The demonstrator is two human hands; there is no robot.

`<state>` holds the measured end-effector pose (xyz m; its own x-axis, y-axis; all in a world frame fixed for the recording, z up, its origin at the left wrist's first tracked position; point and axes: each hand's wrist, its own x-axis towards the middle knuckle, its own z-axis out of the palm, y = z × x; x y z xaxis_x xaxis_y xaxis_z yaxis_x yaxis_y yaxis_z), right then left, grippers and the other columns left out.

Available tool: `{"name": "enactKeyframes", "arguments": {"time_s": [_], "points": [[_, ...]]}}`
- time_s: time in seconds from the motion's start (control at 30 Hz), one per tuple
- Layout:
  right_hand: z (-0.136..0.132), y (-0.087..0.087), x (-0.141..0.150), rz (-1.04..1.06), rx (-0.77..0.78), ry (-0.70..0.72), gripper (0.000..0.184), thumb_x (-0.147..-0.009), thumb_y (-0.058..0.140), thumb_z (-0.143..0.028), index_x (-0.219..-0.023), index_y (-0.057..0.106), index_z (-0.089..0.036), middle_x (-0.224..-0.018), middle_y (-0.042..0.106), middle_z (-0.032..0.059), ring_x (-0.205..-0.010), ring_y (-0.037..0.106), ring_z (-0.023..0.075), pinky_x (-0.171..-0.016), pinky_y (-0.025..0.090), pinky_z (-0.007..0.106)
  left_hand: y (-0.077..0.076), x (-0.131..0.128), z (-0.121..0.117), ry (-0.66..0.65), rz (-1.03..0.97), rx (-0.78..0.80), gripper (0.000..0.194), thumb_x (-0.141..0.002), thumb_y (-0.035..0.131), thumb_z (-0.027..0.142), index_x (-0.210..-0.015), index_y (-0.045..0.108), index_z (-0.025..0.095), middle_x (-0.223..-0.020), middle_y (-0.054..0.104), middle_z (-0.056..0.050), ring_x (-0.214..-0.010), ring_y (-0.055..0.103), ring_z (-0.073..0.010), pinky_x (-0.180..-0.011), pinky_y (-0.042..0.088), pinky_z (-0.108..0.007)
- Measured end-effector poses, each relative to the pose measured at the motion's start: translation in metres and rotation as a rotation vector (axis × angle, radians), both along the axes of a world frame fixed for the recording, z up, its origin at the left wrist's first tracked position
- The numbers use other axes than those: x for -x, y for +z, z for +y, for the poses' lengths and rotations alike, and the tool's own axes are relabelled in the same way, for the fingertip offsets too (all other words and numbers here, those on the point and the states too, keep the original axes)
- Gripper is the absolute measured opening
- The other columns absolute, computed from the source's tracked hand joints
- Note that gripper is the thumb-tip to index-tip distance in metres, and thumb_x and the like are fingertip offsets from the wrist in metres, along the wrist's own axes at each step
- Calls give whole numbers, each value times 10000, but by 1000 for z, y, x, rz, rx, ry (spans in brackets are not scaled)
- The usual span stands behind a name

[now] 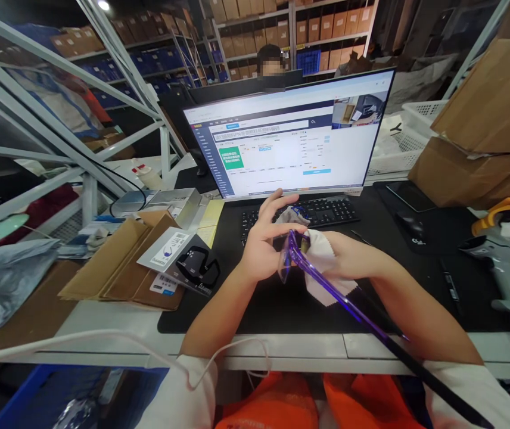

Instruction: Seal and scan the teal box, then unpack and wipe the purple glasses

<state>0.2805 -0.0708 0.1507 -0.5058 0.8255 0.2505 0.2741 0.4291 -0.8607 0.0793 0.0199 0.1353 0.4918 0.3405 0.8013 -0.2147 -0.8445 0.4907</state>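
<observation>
A pair of purple-framed glasses is held up over the black desk mat, one long temple with a dark end stretching towards my right arm. My left hand pinches the frame by its front, with the other fingers raised. A clear lens shows just under the left fingertips. In my right hand a pale cleaning cloth with a zigzag edge is bunched against the glasses. The cloth hides most of the right fingers. Behind the hands, a grey crumpled piece lies by the keyboard.
A lit monitor stands behind the keyboard. To the left are an open cardboard box and a grey printed box. A phone, mouse, marker and barcode scanner lie right. A person is beyond the monitor.
</observation>
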Motion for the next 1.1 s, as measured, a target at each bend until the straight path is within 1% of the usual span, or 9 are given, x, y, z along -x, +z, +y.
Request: {"name": "enactKeyframes", "arguments": {"time_s": [0.13, 0.27, 0.4, 0.5, 0.6, 0.67, 0.87, 1.0, 1.1], "points": [[4, -3, 3, -8, 33, -109, 252, -906, 706, -360, -1064, 756, -170, -998, 768, 59, -932, 693, 222, -885, 560, 354, -9, -10, -4, -67, -60, 76, 448, -830, 818, 615, -1067, 804, 235, -1481, 611, -154, -1554, 383, -392, -1251, 354, -658], [6, -9, 9, 62, -8, -164, 206, -911, 694, -383, -934, 724, -181, -914, 740, 56, -873, 673, 210, -835, 548, 337, -16, -19, -10, -89, -80, 86, 400, -849, 824, 567, -1093, 795, 251, -1449, 629, -148, -1535, 409, -373, -1195, 434, -626], [3, -11, 13, 144, -4, -154, 195, -895, 722, -368, -886, 687, -177, -877, 715, 38, -841, 649, 183, -828, 535, 314, -12, -16, -13, -69, -82, 18, 362, -864, 820, 547, -1102, 792, 276, -1436, 640, -128, -1526, 419, -350, -1190, 437, -610], [0, -9, 11, 146, 9, -99, 228, -871, 761, -380, -863, 670, -171, -834, 699, 14, -767, 618, 153, -769, 518, 284, -9, -13, -12, -40, -65, -21, 389, -849, 816, 587, -1077, 799, 272, -1395, 664, -129, -1501, 452, -363, -1175, 447, -627], [-1, -8, 9, 112, 27, -98, 253, -835, 794, -376, -849, 648, -170, -779, 672, -3, -683, 569, 131, -662, 477, 255, -8, -13, -12, -45, -65, -3, 403, -840, 820, 596, -1071, 806, 266, -1368, 677, -135, -1488, 468, -379, -1159, 467, -634], [-1, -9, 10, 103, 18, -101, 251, -820, 800, -363, -834, 637, -172, -760, 662, -8, -661, 553, 125, -628, 458, 248, -9, -14, -12, -73, -79, 27, 386, -851, 819, 571, -1090, 805, 268, -1371, 676, -138, -1495, 462, -381, -1156, 474, -631], [-1, -12, 14, 177, -53, -58, 265, -881, 752, -421, -859, 682, -167, -845, 727, 38, -782, 650, 172, -744, 526, 293, -9, -15, -13, -148, -74, 41, 366, -860, 821, 549, -1104, 809, 276, -1375, 676, -138, -1500, 470, -372, -1143, 507, -593], [-2, -16, 15, 215, -144, -21, 223, -878, 754, -382, -891, 686, -170, -897, 743, 55, -824, 681, 188, -787, 549, 311, -7, -16, -14, -176, -99, 27, 369, -854, 832, 537, -1123, 805, 285, -1351, 690, -133, -1482, 496, -366, -1124, 529, -564], [-3, -17, 17, 232, -138, -39, 203, -897, 729, -378, -889, 685, -179, -882, 737, 55, -844, 689, 199, -816, 567, 333, -6, -15, -15, -183, -108, 25, 370, -855, 843, 508, -1141, 799, 278, -1346, 691, -133, -1480, 497, -367, -1123, 528, -569]]}}
